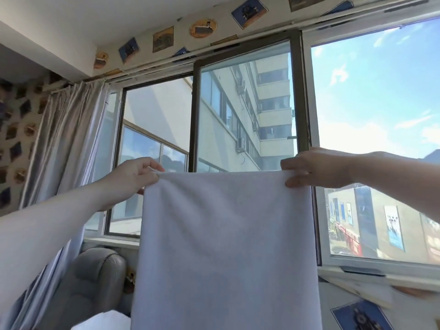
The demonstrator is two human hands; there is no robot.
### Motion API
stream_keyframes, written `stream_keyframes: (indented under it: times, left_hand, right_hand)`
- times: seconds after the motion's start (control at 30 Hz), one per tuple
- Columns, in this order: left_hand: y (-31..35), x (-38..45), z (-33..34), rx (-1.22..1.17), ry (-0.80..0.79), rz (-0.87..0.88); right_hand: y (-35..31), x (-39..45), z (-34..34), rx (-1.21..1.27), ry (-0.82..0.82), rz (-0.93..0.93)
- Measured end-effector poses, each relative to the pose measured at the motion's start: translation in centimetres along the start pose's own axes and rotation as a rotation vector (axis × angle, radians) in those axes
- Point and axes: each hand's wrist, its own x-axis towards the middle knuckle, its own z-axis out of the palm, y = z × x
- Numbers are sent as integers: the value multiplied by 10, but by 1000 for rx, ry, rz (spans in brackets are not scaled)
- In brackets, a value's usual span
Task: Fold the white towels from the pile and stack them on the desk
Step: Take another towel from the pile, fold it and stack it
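Towel: white towel [226,253] hangs flat in the centre and lower middle of the frame, top edge level.
Left hand: left hand [135,173] pinches the top left corner.
Right hand: right hand [314,169] pinches the top right corner.
Behind: window [242,110], buildings and sky.
Left edge: grey curtain [64,148].
Lower left: grey chair [92,279]; white cloth [104,321] at the bottom edge.

You held a white towel [226,246] of matt, smooth cloth with a faint soft nap. Beside it hung a grey curtain [69,144] of pleated fabric, and the grey armchair [95,279] below looked like smooth, slightly glossy leather.
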Motion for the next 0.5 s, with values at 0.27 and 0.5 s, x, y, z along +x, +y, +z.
stream_keyframes:
  times: [0.27,0.5]
  left_hand:
    - [0,-8,5,-228,-1,-81]
    - [3,-15,8,-476,-29,-108]
  right_hand:
    - [6,-2,13,396,86,-16]
    - [15,-5,4,760,-22,54]
